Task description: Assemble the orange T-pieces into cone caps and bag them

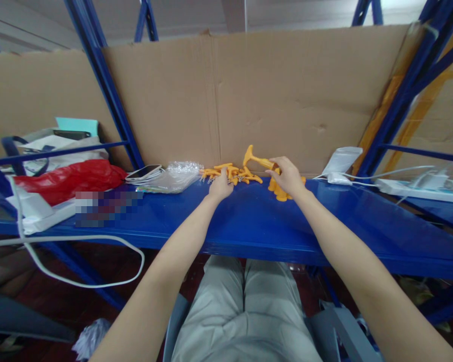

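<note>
My right hand [287, 176] pinches a yellow-orange T-shaped plastic piece [253, 157] by the end of its stem, with the crossbar pointing left. Below that hand, more orange pieces [281, 193] sit on the blue shelf, partly covered by the fingers. My left hand [221, 187] is closed at the near edge of a pile of orange pieces [245, 173] with small metal chains. Its thumb shows, but most of its fingers are hidden among the pieces, so what it grips is not clear.
Left of the pile lie clear plastic bags [173, 177] and a phone [145, 172]. A red bag [75, 178] and a white power strip [51, 216] are farther left. A cardboard sheet [272, 95] stands behind the blue shelf [245, 226]. Cables and another power strip [419, 188] lie right.
</note>
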`<action>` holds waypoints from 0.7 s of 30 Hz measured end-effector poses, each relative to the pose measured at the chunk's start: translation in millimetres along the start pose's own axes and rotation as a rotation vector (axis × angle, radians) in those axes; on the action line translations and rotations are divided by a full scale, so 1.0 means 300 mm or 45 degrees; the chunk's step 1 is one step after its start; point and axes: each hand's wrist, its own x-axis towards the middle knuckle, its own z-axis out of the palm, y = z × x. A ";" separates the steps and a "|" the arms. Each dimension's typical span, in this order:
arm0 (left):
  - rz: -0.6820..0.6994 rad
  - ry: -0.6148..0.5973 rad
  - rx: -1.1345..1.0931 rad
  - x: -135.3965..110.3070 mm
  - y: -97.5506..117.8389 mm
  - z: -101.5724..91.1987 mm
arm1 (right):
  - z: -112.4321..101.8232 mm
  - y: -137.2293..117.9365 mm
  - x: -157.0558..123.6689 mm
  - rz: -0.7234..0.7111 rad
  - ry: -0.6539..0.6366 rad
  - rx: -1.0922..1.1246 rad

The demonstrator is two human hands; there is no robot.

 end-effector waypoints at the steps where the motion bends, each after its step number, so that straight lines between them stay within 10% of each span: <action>1: 0.005 -0.002 0.002 0.000 0.001 0.001 | -0.016 0.019 0.006 0.021 0.092 -0.028; 7: 0.031 -0.045 0.027 -0.001 0.004 0.003 | -0.129 0.189 0.009 0.391 0.604 -0.110; 12: 0.041 -0.080 0.016 0.001 0.003 0.004 | -0.211 0.264 -0.054 1.072 0.946 -0.169; 21: 0.043 -0.107 -0.021 -0.002 0.003 0.002 | -0.245 0.202 -0.171 1.835 1.075 -0.299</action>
